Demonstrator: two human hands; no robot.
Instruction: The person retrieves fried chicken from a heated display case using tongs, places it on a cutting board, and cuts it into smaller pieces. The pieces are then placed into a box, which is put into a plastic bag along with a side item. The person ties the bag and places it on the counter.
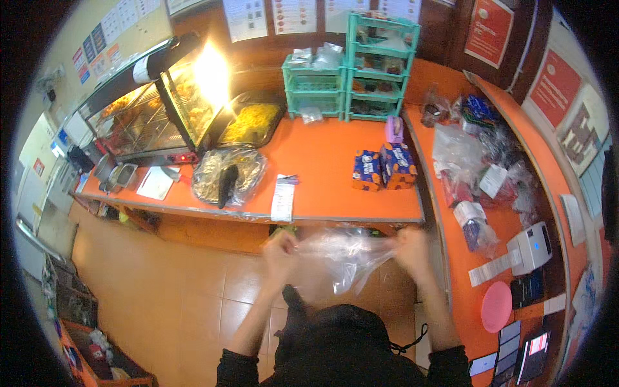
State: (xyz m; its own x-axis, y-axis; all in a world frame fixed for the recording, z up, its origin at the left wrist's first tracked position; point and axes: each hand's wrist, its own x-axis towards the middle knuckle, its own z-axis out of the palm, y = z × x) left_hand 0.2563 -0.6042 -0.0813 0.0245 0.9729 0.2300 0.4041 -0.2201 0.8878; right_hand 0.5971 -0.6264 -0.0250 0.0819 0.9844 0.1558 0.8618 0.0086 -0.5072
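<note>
Between my two hands a clear plastic bag (348,258) is stretched sideways, hanging over the floor just in front of the counter's edge. My left hand (280,249) is closed on its left end. The other end is gripped by my right hand (411,248), near the counter corner. Both forearms reach up from the lower edge, in black sleeves. On the orange counter (316,161) beyond the bag lie a paper slip (284,198) and two blue-and-orange boxes (380,168).
A lit food warmer (142,116) stands at the left, beside a tray of yellow food (251,122) and a plastic-covered round dish (229,175). Green stacked racks (380,68) stand behind. The right counter holds plastic bags (454,148), a white printer (530,248) and a pink plate (497,306).
</note>
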